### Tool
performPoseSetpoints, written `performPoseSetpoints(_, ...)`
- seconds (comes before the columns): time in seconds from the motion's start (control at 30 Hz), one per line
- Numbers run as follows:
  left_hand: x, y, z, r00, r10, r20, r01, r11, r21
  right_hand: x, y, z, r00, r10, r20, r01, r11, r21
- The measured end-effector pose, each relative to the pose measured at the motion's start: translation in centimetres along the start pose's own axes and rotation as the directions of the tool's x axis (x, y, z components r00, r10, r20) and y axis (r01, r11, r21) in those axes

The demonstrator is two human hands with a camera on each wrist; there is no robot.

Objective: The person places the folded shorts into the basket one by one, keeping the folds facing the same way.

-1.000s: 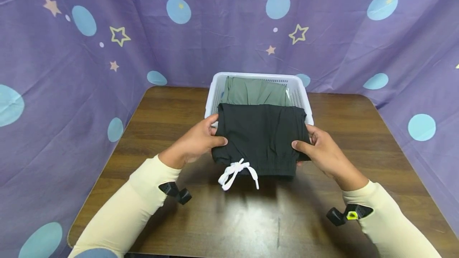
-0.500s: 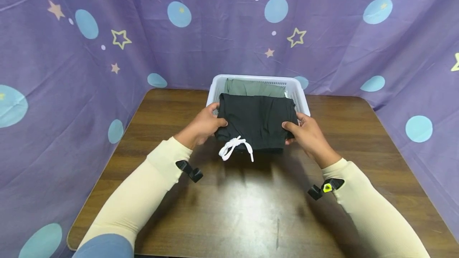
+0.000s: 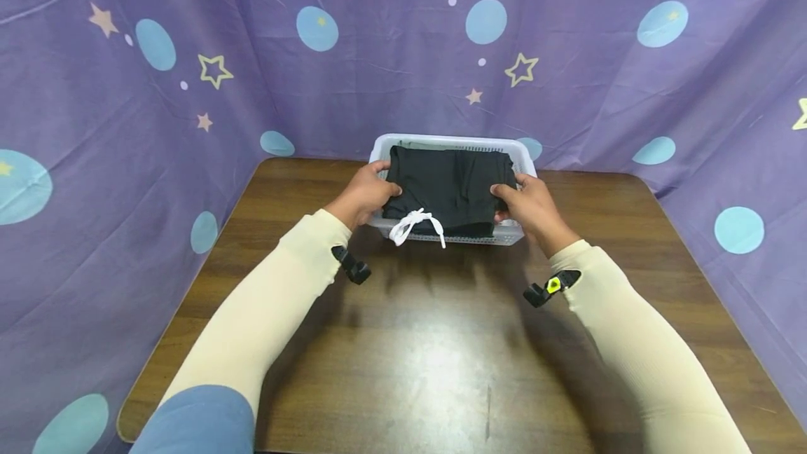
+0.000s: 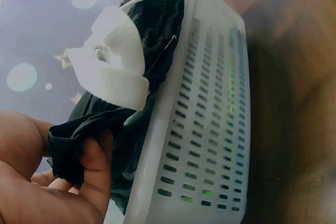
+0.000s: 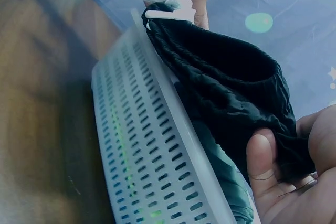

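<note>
Folded black drawstring pants (image 3: 450,184) lie level over the white slotted basket (image 3: 525,157), their elastic waistband toward me. A tied white drawstring (image 3: 412,220) hangs over the basket's front rim. My left hand (image 3: 367,195) pinches the left side of the bundle, thumb on top. On the opposite side, my right hand (image 3: 532,205) grips the fabric the same way, fingers tucked beneath. In the right wrist view, green folded cloth (image 5: 231,187) shows inside the basket below the black pants. From the head view the pants cover most of it.
The basket stands at the back of a brown wooden table (image 3: 403,356). A purple curtain (image 3: 391,69) with stars and blue ovals hangs close behind and along both sides.
Both hands have moved forward and down with the black pants, from in front of the basket to over its opening. The green cloth is now mostly covered in the head view.
</note>
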State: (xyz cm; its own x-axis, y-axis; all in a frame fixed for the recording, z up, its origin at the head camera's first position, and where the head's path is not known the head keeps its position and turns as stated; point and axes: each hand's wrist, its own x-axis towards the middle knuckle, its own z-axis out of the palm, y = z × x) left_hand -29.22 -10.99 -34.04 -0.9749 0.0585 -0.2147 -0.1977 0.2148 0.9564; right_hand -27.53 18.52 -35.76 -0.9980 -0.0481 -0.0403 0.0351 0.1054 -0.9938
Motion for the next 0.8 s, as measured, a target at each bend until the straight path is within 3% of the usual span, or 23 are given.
performPoseSetpoints(0.3,2.4,0.3,0.8,0.997,0.012,-0.079,-0.005,0.996,0.092,2.8,0.4,-0.1,0.998,-0.013,-0.064,0.008,0.997,-0.078)
performPoseSetpoints(0.57,3.7,0.3,1.3,0.98,0.091,-0.177,-0.056,0.98,0.19,4.1,0.5,0.1,0.993,0.014,-0.117,-0.021,0.998,-0.059)
performPoseSetpoints(0.7,4.0,-0.3,1.4,0.971,0.138,-0.197,-0.07,0.945,0.319,4.3,1.2,0.2,0.989,0.084,-0.125,-0.094,0.993,-0.074)
performPoseSetpoints(0.8,3.9,-0.7,1.6,0.967,0.177,-0.185,-0.076,0.888,0.453,4.2,1.7,0.3,0.986,0.135,-0.102,-0.143,0.986,-0.083)
